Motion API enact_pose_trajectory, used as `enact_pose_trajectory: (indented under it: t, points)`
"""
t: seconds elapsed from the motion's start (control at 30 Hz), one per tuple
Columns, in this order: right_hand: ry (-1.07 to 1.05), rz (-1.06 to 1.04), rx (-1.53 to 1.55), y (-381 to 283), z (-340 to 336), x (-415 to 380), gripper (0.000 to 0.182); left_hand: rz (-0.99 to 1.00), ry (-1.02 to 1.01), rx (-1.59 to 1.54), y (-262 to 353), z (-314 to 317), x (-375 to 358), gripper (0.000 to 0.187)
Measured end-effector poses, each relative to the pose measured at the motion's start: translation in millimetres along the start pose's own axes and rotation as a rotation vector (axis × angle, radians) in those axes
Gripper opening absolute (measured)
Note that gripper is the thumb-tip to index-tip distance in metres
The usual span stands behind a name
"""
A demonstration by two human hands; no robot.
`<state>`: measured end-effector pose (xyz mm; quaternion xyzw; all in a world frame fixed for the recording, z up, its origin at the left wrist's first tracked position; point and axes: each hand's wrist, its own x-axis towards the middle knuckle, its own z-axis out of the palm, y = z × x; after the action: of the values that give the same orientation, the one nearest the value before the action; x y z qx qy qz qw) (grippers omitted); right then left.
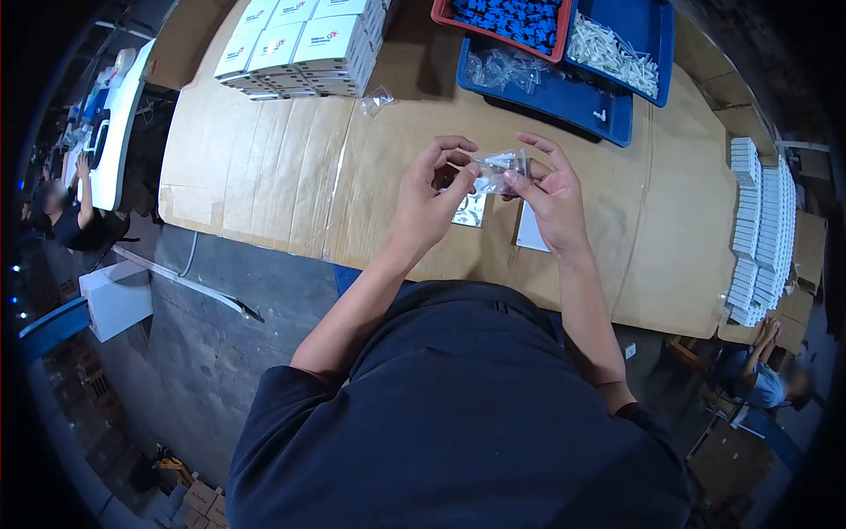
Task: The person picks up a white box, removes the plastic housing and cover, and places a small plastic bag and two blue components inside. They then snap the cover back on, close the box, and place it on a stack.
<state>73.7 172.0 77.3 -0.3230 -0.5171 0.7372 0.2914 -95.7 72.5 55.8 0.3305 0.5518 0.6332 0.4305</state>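
Observation:
A small clear plastic bag (491, 180) with white pieces showing in it is stretched between my two hands above the cardboard-covered table. My left hand (430, 196) pinches its left side between thumb and fingers. On the other side, my right hand (555, 192) grips the bag with the thumb in front; the index finger is raised. Beneath the hands lie a shiny silver packet (470, 212) and a flat white piece (530, 233), both partly covered. What exactly the bag contains is too small to make out.
White printed boxes (282, 48) are stacked at the back left, near a loose clear bag (376, 101). Back right are a red tray (559, 55) of blue parts, a blue tray (564, 118) with clear bags, and white plugs (612, 57). White stacks (760, 229) line the right edge. Other people sit nearby.

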Motion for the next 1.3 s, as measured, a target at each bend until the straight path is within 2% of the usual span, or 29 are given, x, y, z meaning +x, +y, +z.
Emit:
enact_pose_trajectory:
  t: [0.2,0.3,0.4,0.5,0.7,0.8,0.9,1.0,1.1,1.2,1.3]
  points:
    - [-0.063,0.022,-0.093,7,-12,3,0.041,-0.044,-0.043,0.053,-11,-8,2,0.027]
    - [-0.044,0.004,-0.083,12,-12,2,0.038,0.065,-0.091,0.171,-9,-7,0,0.04]
    - [-0.058,0.0,-0.089,10,-13,3,0.038,-0.048,-0.122,0.058,-1,-7,0,0.052]
    - [-0.056,-0.004,-0.094,9,-11,1,0.038,-0.119,-0.162,0.096,5,-11,2,0.055]
    - [-0.019,-0.06,-0.282,21,-16,2,0.037,-0.027,-0.151,0.224,-16,-22,5,0.034]
    - [0.042,-0.075,-0.425,23,-12,1,0.031,0.064,-0.114,0.39,-13,-24,6,0.026]
    - [0.055,-0.074,-0.393,33,-13,4,0.025,0.198,-0.073,0.442,-8,-20,8,0.018]
    - [0.016,-0.068,-0.37,42,-15,8,0.021,0.057,-0.133,0.41,-8,-24,10,0.013]
    - [0.026,-0.199,-0.599,40,-12,6,0.018,0.09,-0.136,0.463,-16,-33,10,0.013]
    - [0.035,-0.288,-0.638,53,-15,6,0.014,0.135,-0.209,0.505,-20,-38,6,0.015]
    - [-0.027,-0.167,-0.694,55,-13,-1,0.016,0.17,-0.263,0.576,-32,-46,0,0.017]
